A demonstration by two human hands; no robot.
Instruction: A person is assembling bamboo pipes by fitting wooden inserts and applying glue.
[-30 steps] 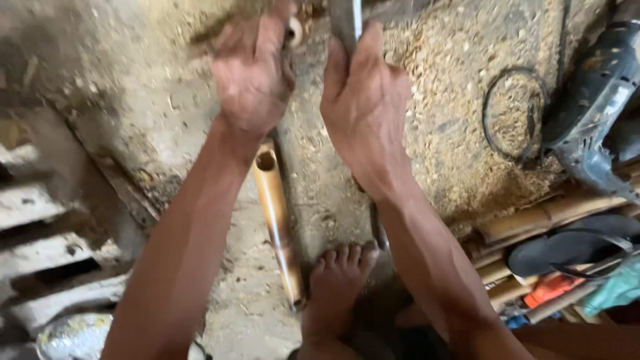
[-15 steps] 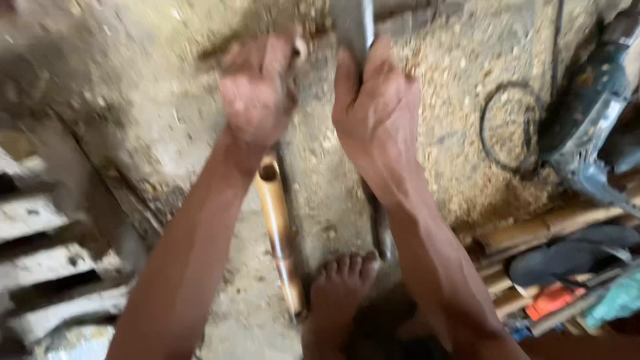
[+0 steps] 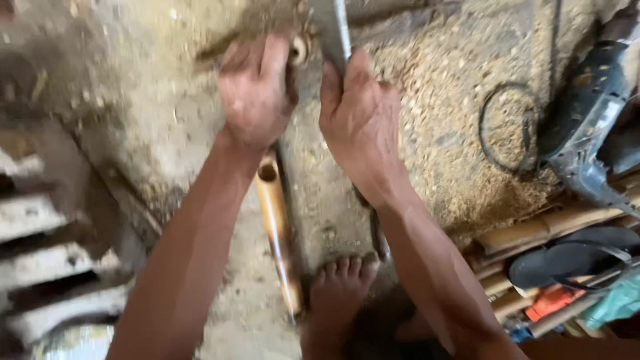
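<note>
Both your hands grip: right hand (image 3: 360,123) clasps a grey blade (image 3: 333,30), left hand (image 3: 257,93) clenches a round bamboo piece (image 3: 298,48).

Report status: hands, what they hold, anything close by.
Left hand blurred, grip unclear. Right hand shut on metal blade. Bamboo tube on floor beside bare foot.

Right hand (image 3: 360,127) clamps metal blade (image 3: 331,30); left hand (image 3: 255,93) (blurred) above bamboo tube (image 3: 277,227)

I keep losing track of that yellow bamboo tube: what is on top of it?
The left forearm crosses above the bamboo tube, whose open end and lower length show. Its far side lies in shadow, hidden.
</note>
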